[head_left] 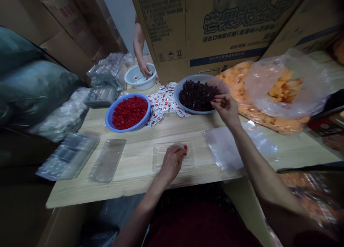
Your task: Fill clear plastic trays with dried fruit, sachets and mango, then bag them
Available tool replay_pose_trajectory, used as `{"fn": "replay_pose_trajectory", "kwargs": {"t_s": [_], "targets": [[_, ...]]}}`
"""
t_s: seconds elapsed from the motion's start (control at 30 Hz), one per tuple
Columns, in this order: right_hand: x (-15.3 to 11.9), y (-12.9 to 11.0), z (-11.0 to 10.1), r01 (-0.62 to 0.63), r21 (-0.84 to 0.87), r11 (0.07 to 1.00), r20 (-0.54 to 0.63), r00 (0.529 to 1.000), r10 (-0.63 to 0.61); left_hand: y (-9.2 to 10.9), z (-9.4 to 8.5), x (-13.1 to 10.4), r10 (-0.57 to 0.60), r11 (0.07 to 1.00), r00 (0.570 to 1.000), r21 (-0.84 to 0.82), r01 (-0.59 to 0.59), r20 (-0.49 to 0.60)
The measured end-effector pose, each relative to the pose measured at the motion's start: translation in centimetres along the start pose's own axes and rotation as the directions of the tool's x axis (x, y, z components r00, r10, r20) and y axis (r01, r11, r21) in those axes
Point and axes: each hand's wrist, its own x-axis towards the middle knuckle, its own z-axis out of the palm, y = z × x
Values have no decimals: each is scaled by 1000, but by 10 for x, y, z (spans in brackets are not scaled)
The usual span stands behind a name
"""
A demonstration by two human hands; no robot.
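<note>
My left hand (172, 161) reaches over a clear plastic tray (158, 157) at the table's middle. Its fingers are closed together, with a small red candy (185, 147) right by the fingertips. More red at the tips looks like a piece being pinched. At the right rim of a bowl of dark candies (197, 94), my right hand (227, 109) is closed in a pinch; what the fingertips hold is too small to make out. A blue bowl of red candies (129, 112) stands to the left.
Small printed packets (165, 101) lie heaped between the bowls. A co-worker's hand (145, 69) dips into a pale bowl (129, 78) behind. Clear trays (70, 155) and a single lid-like tray (107, 161) lie left; plastic bags (225, 146) and bagged orange pieces (285, 85) right. Large cartons (172, 32) stand behind.
</note>
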Motion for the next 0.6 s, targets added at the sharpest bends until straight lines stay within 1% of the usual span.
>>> {"fn": "replay_pose_trajectory", "kwargs": {"t_s": [0.07, 0.13, 0.27, 0.37, 0.47, 0.6], "targets": [[-16, -6, -6, 22, 95, 995, -16, 1000, -20, 2, -4, 0, 21, 1000, 999, 21, -22, 47], [-26, -8, -12, 38, 172, 984, -23, 999, -34, 3, -8, 1, 18, 999, 996, 42, -22, 85], [-31, -5, -20, 18, 257, 966, -51, 999, -5, 2, -14, 1, -26, 999, 995, 41, 22, 94], [-28, -3, -22, -7, 273, 962, -39, 999, 19, -1, -17, 1, -22, 1000, 996, 8, 21, 88], [-25, -3, -19, -17, 250, 968, -18, 1000, 22, -3, -18, 0, -14, 1000, 996, -11, 15, 91], [-23, 1, -12, -12, 225, 974, -16, 1000, 16, -4, -15, 1, -16, 1000, 997, 5, 15, 77]]}}
